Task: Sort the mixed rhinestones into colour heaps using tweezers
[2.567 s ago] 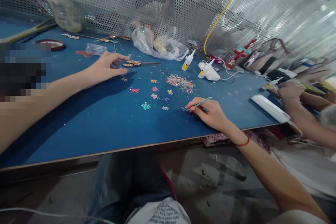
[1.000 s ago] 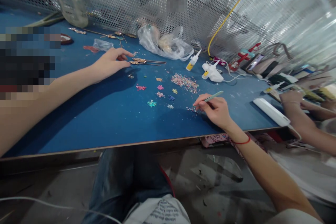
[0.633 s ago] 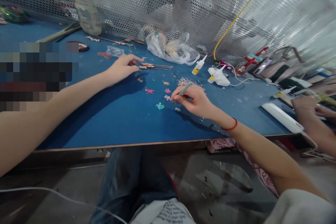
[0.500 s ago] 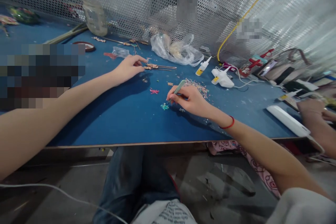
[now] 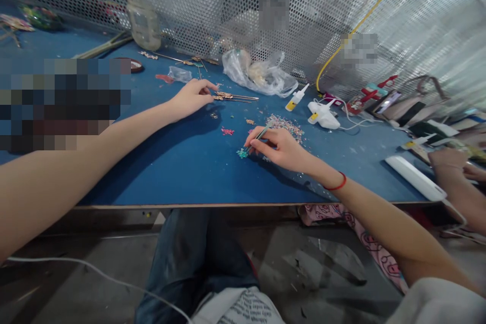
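My right hand point(image 5: 279, 148) grips slim green-handled tweezers point(image 5: 259, 136), their tips down at a small teal cluster of flakes point(image 5: 242, 153) on the blue table point(image 5: 159, 177). My left hand point(image 5: 192, 97) rests open on the table, holding nothing, its fingertips just left of gold-coloured hairpins with ornate heads point(image 5: 230, 96). A pink flake cluster point(image 5: 228, 131) lies between my hands. A mound of mixed pastel flakes point(image 5: 285, 127) sits just beyond my right fingers. My right hand hides some of the table beneath it.
A clear plastic bag point(image 5: 258, 75), a glue bottle point(image 5: 296, 97) and a white glue tool point(image 5: 323, 115) stand along the perforated metal screen point(image 5: 190, 0). At right, a co-worker's hand point(image 5: 448, 159) lies beyond a white bar point(image 5: 415, 178). The table's front edge runs below my arms.
My right hand has moved left from the scattered bits to the teal cluster, with the tweezers tilted down. The whole view has swung, shifting the table's contents to the right.
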A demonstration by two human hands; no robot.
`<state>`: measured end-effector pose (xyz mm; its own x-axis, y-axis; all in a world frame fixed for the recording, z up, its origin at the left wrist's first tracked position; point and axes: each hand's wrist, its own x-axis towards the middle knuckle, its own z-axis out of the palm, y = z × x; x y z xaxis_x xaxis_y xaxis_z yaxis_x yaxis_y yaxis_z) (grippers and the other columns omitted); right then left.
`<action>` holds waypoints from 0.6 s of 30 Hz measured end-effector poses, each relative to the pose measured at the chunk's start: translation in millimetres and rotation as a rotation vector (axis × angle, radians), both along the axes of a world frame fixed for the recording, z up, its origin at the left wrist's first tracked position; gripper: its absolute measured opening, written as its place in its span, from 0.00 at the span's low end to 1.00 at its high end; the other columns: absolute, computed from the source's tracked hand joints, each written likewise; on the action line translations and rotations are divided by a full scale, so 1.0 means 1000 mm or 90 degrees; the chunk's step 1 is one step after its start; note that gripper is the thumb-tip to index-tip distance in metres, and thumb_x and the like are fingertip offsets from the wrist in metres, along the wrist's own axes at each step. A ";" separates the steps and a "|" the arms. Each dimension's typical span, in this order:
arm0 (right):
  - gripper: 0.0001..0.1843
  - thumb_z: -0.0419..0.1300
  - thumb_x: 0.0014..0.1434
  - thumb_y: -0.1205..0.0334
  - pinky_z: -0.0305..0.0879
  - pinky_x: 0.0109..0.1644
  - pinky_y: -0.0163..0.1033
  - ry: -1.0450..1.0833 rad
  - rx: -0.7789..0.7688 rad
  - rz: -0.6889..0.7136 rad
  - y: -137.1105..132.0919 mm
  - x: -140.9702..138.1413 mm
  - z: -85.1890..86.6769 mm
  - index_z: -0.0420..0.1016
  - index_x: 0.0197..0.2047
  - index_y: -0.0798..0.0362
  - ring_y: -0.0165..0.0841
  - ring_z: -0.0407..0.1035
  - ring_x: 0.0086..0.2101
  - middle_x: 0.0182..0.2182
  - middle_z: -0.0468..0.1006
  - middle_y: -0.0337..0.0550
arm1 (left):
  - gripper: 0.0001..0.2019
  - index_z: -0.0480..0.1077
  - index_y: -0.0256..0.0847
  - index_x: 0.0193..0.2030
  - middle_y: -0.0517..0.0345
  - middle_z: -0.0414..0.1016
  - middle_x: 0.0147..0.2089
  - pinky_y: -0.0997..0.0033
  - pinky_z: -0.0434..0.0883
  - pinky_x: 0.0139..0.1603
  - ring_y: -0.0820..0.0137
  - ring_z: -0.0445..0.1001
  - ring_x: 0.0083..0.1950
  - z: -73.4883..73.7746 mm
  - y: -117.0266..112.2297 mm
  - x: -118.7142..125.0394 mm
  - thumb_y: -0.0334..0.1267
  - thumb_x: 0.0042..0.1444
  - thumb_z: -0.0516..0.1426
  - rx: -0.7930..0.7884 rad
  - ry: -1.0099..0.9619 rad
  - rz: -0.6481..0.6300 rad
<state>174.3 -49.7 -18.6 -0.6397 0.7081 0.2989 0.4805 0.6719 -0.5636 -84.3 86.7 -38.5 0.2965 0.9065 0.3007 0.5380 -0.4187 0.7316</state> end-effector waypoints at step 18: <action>0.29 0.56 0.67 0.34 0.60 0.22 0.33 0.115 0.077 -0.358 -0.043 0.092 -0.022 0.73 0.31 0.53 0.26 0.65 0.17 0.17 0.71 0.37 | 0.22 0.75 0.36 0.61 0.53 0.73 0.46 0.66 0.65 0.54 0.67 0.68 0.46 0.012 -0.013 0.005 0.35 0.60 0.56 -0.050 0.004 0.026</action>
